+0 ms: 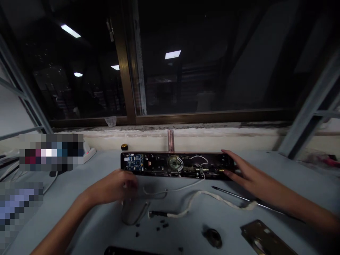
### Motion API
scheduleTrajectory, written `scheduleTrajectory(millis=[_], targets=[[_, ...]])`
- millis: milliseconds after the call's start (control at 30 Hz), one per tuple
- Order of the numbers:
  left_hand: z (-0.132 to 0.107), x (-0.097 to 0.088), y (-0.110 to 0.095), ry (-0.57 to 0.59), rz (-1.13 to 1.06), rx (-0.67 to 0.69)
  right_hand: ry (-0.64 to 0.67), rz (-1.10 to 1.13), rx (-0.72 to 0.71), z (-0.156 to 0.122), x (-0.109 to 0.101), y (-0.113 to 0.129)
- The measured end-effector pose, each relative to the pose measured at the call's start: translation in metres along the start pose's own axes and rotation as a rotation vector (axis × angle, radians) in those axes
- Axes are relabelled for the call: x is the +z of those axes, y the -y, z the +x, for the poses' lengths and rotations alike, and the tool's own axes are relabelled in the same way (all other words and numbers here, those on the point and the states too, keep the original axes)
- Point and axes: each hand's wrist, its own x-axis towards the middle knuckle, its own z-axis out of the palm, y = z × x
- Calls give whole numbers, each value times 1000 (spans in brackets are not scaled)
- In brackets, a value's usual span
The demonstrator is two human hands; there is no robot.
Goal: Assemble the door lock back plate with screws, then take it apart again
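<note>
A long open lock body (175, 165) lies across the grey table (278, 166), showing a blue circuit board, a round metal part and white wires. My right hand (243, 170) rests on its right end with fingers stretched out flat. My left hand (119, 186) hovers just in front of its left end, fingers curled and blurred, above a silver door handle (131, 212). I cannot make out whether the left hand holds anything. A white sleeved cable (212, 198) and a thin wire (159, 191) trail over the table between the hands.
A thin dark rod (236, 194) lies under my right forearm. Several small black screws (162, 224), a round dark part (212, 237) and a brass plate (262, 239) lie near the front edge. A white power strip (89, 153) sits at the left. Dark window behind.
</note>
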Motion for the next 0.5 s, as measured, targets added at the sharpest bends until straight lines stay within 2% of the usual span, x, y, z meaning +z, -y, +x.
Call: scheduleTrajectory(millis=[100,167,233,367,467,500], targets=[[1,6,-14,-110,-7,120,-38,-72,-49,-1,-9,6],[3,15,-28,-78,-5,223,-87,-126,-79,-1,-14,14],[4,26,-41,-31,33,270,-155,-164,-129,-2,-20,26],[6,39,-48,-47,123,298,-223,-230,-396,-8,-29,59],[7,40,-47,-158,90,323,-243,-281,-582,-17,-32,91],[7,40,-48,-198,56,331,-190,-241,-604,-21,-31,101]])
